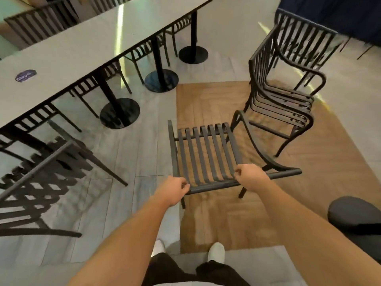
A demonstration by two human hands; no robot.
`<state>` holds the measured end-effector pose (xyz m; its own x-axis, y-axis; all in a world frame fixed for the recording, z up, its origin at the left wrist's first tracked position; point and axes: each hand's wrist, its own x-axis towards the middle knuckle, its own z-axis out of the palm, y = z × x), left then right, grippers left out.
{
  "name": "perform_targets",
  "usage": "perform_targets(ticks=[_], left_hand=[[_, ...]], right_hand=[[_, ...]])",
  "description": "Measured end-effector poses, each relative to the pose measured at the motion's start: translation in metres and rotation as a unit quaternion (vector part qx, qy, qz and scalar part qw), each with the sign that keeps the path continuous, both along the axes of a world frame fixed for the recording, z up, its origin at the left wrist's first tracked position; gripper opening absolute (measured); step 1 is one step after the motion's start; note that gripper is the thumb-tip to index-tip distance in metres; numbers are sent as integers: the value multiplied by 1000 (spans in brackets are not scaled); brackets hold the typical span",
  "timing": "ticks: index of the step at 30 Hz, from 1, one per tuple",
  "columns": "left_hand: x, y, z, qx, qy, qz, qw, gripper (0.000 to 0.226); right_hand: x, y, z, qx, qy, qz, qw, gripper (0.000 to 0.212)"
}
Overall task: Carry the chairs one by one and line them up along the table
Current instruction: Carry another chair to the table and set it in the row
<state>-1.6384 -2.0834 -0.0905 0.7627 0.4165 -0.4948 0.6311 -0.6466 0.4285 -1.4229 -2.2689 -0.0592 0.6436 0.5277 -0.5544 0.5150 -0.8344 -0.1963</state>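
I see black slatted chairs (206, 155), a pale grey table (68, 46) on black round bases (120, 112), grey plank flooring (123, 153) beside a tan herringbone patch (257, 203) (wood-toned), white shoes (216, 252).

The chair (206, 153) looks like matt black metal, its slats smooth and painted. The stack (282, 96) beside it has the same dull black finish. The surface (86, 38) is a smooth, pale grey top with a faint sheen where light falls, and a glossy sticker (25, 75) on it. The round bases (161, 81) are black and shinier. The floor (127, 145) is grey wood-look planking, with a warm brown wood panel (226, 219) inset.
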Motion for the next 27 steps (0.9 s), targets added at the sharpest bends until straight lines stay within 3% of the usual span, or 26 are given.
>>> perform_targets(ticks=[7, 10, 14, 23, 27], left_hand=[[47, -22, -16, -45, 23, -54, 997, 44], [58, -26, -30, -85, 46, -106, 990, 56], [69, -24, -49, -72, 68, -150, 984, 51], [75, -20, -60, -104, 99, -140, 980, 58], [77, -21, -63, -112, 119, -106, 981, 67]], right_hand=[[39, -35, -18, -23, 22, -13, 999, 13], [40, -39, -29, -36, 33, -20, 999, 22], [39, -43, -48, -58, 16, 20, 998, 41], [48, -38, -76, -98, -83, 93, 987, 32], [58, -38, -81, -111, -80, 134, 981, 33]])
